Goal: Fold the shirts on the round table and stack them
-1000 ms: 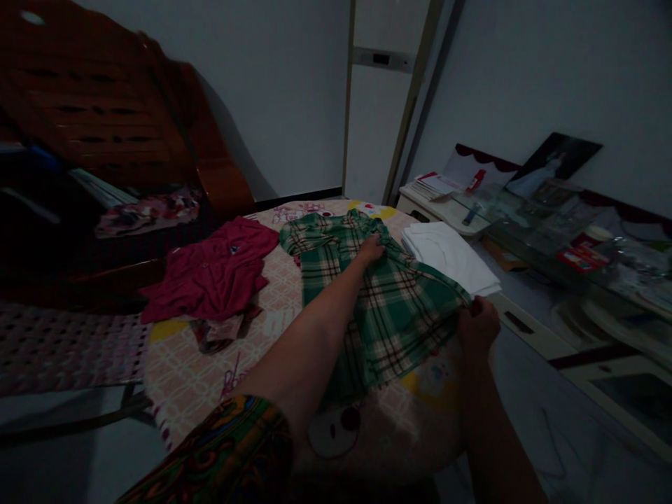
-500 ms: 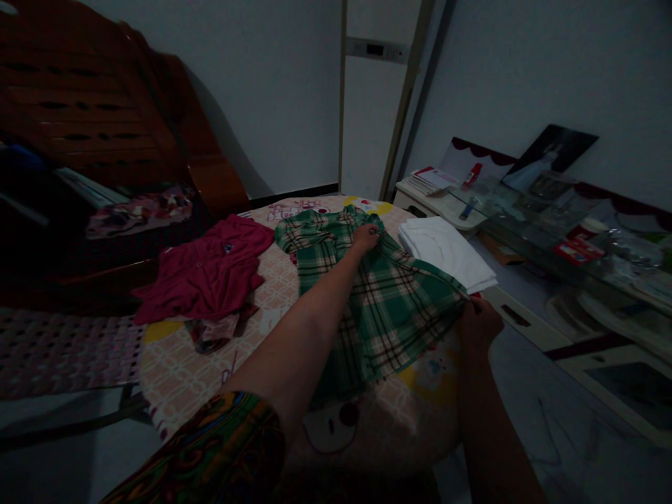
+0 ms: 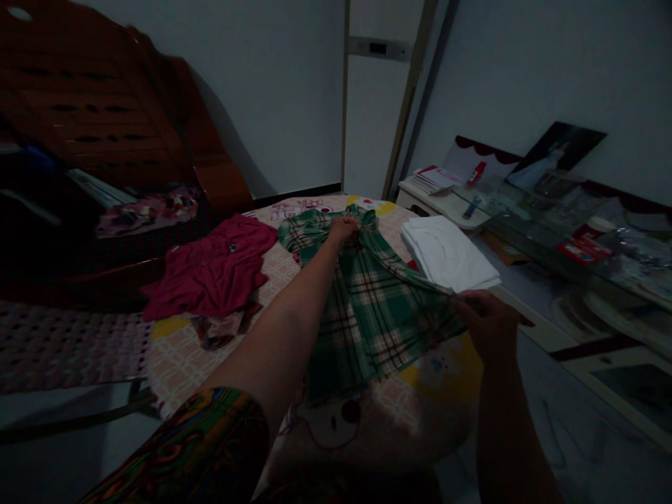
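A green plaid shirt (image 3: 367, 308) lies spread on a round table (image 3: 210, 357) covered with a pink patterned cloth. My left hand (image 3: 344, 229) reaches to the shirt's far end and is closed on the fabric near the collar. My right hand (image 3: 486, 318) is closed on the shirt's near right edge and holds it lifted a little off the table. The room is dim.
A crumpled magenta garment (image 3: 210, 269) lies on the table's left. A folded white cloth (image 3: 449, 253) sits at its right. A low white cabinet (image 3: 551, 231) with papers, boxes and a picture runs along the right wall. Dark wooden furniture (image 3: 105, 126) stands at the left.
My left hand has slid further along the shirt toward its collar end. My right hand has lifted the near edge and pulled it slightly right, stretching the fabric.
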A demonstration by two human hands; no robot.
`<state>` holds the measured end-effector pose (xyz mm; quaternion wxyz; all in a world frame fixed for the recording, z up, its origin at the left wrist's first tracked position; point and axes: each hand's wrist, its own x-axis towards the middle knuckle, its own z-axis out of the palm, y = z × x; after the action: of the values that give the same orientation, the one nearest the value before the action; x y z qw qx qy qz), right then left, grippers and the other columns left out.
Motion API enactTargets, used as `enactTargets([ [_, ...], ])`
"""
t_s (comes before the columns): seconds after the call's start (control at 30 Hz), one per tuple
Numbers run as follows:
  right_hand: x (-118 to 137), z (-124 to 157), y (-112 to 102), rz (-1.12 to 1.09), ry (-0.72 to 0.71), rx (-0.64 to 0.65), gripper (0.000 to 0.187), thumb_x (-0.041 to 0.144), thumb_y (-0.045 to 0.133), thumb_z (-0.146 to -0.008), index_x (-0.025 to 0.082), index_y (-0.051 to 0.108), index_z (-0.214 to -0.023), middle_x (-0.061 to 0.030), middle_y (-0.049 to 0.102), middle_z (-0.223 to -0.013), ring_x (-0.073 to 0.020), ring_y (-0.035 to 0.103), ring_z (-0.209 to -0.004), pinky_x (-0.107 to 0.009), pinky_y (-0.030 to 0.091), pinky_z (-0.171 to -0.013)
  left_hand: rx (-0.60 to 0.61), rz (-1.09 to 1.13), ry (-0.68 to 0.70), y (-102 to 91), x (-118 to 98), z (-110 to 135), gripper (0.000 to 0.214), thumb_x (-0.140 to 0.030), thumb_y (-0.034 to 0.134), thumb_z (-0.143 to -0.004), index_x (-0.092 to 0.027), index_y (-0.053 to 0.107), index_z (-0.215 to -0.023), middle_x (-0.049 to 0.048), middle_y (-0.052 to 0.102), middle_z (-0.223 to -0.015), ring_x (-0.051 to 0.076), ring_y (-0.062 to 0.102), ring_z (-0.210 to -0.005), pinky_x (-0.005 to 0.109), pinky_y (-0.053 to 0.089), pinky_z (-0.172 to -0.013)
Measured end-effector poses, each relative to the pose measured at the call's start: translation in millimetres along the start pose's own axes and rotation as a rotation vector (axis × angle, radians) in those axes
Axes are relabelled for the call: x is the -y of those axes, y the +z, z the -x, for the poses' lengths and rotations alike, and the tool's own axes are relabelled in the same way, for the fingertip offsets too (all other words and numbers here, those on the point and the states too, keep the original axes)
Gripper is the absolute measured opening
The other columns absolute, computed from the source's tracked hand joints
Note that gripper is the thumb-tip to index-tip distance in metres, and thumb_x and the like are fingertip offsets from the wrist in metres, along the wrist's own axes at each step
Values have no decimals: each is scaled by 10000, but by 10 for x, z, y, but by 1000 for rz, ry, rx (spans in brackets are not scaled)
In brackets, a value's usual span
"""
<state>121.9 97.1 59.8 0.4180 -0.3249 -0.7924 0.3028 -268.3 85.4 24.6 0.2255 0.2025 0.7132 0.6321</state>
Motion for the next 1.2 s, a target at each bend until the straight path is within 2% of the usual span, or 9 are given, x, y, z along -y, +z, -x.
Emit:
enactTargets([
  [0.1,141,105,111,-33,-22,433,193,381,715,-796,189,722,-781,7,653,-636,-144,570,-571,-240,395,-525,-70,-144,-9,-174,129,6,159,-61,702,-671,-130,737,-810,33,728,-767,142,669,-675,265,546,-698],
  [0.17,205,162,243,-6,-64,605,169,334,673,-830,185,716,-764,2,658,-648,-142,578,-589,-240,381,-543,-95,-242,-4,-235,181,9,215,-64,706,-676,-131,751,-874,40,742,-799,145,676,-690,253,543,-689],
  [0.33,245,223,519,236,-137,862,135,199,692,-791,173,664,-662,0,628,-628,-132,561,-622,-244,323,-583,-70,-463,85,-284,164,21,324,-86,684,-718,-145,752,-1030,60,766,-950,182,706,-847,269,543,-794],
  [0.5,294,193,523,224,-124,1058,452,344,682,-848,193,476,-475,44,413,-459,-98,360,-468,-263,225,-494,-59,-560,180,-428,92,119,449,-98,705,-708,-157,721,-1153,90,719,-1191,242,646,-1128,304,453,-1016],
  [0.67,441,137,679,35,-106,890,337,366,593,-885,193,591,-596,23,541,-541,-113,473,-524,-239,285,-497,-181,-651,240,-863,132,294,536,-128,621,-801,-140,601,-1336,125,647,-1325,248,632,-1152,339,427,-1052],
  [0.83,560,17,1142,-111,-146,919,215,309,588,-851,179,664,-697,21,583,-569,-110,533,-536,-214,350,-500,-390,-776,90,-1315,288,465,329,-143,605,-807,-116,714,-1116,164,729,-1100,308,643,-1110,355,458,-977],
  [0.93,503,-200,1427,-196,1,894,145,285,603,-825,172,692,-808,9,636,-638,-115,570,-508,-214,399,-468,-383,-773,62,-1385,364,510,280,-173,643,-787,-148,715,-1056,125,739,-1057,289,647,-1092,326,472,-935],
  [1.03,334,-540,1640,-213,179,689,188,242,609,-800,150,691,-942,-16,673,-690,-128,573,-474,-233,421,-421,-327,-739,40,-1373,382,527,237,-216,669,-786,-181,701,-1018,85,738,-1048,254,657,-1069,293,478,-913],
  [1.2,9,-1155,1852,-34,346,333,339,210,560,-839,105,659,-1146,-42,669,-651,-174,604,-499,-287,488,-465,-322,-800,-12,-1415,351,567,279,-290,715,-770,-165,680,-1018,149,727,-1074,304,658,-1092,332,482,-914],
])
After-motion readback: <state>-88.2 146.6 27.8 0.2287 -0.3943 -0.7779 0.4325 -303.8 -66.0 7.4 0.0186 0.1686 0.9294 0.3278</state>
